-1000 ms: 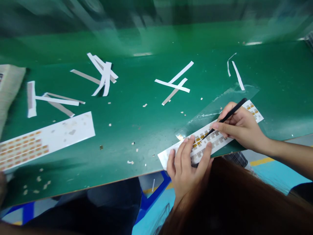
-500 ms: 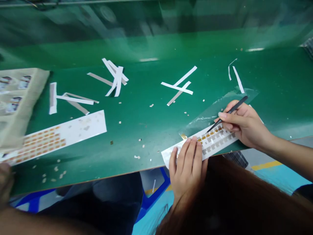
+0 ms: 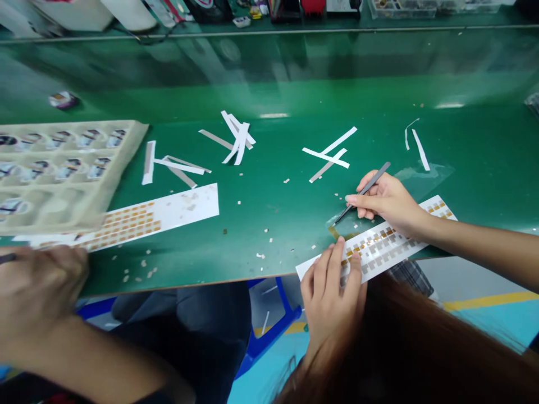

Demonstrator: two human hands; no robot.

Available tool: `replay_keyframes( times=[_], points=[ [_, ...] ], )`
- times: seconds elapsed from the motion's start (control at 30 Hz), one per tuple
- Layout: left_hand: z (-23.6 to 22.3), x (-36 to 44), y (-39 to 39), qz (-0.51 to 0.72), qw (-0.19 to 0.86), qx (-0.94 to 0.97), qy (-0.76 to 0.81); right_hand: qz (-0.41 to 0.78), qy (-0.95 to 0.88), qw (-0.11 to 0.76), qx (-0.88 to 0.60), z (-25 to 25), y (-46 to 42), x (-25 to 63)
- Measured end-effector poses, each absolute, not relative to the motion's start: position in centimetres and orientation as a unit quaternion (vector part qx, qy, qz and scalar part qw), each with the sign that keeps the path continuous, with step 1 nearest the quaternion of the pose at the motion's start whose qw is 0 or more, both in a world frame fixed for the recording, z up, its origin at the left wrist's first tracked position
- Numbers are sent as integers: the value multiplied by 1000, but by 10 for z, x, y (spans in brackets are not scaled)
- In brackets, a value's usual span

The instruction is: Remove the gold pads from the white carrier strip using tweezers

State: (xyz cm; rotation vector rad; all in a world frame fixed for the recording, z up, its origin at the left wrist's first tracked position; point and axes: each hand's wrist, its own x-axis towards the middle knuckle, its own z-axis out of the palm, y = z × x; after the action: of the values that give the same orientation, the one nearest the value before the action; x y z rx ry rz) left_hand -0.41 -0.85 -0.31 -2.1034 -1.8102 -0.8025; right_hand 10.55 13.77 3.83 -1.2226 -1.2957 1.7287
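At the left edge, my right hand (image 3: 46, 292) is closed, its fingers bent around a slim dark tool (image 3: 7, 258) that the frame cuts off. It rests by the near end of a white sheet strip (image 3: 197, 205) bearing rows of small amber pieces; the sheet's right part has only faint grey marks. A beige moulded tray (image 3: 130, 151), holding small parts in its pockets, overlaps this strip. My left hand is out of view.
At right, a co-worker's left hand (image 3: 332, 280) presses another strip (image 3: 438, 205); their right hand (image 3: 387, 199) holds tweezers (image 3: 370, 182) at an amber film. Paper strips (image 3: 242, 140) and scraps lie on the green table (image 3: 261, 224). Behind stands a loaded shelf (image 3: 252, 31).
The view has swung left and up, bringing in the shelf, more tray and more of my right hand. The co-worker's tweezers have moved from their strip to amber film beside it.
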Motion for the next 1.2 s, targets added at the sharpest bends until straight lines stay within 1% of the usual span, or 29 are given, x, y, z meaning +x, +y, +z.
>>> replay_keyframes(
  times=[0.4, 0.63, 0.87, 1.2],
  points=[
    [-4, -6, -8, -285, 124, -725, -615, 663, -478, 337, -467, 35, 138, 106],
    [-6, -5, -10, -285, 121, -723, -618, 661, -487, 325, -469, 35, 137, 106],
    [-6, -5, -9, -288, 120, -721, -618, 666, -472, 346, -463, 37, 137, 104],
    [-6, -5, -10, -287, 120, -719, -622, 673, -470, 340, -460, 38, 136, 104]
  ],
)
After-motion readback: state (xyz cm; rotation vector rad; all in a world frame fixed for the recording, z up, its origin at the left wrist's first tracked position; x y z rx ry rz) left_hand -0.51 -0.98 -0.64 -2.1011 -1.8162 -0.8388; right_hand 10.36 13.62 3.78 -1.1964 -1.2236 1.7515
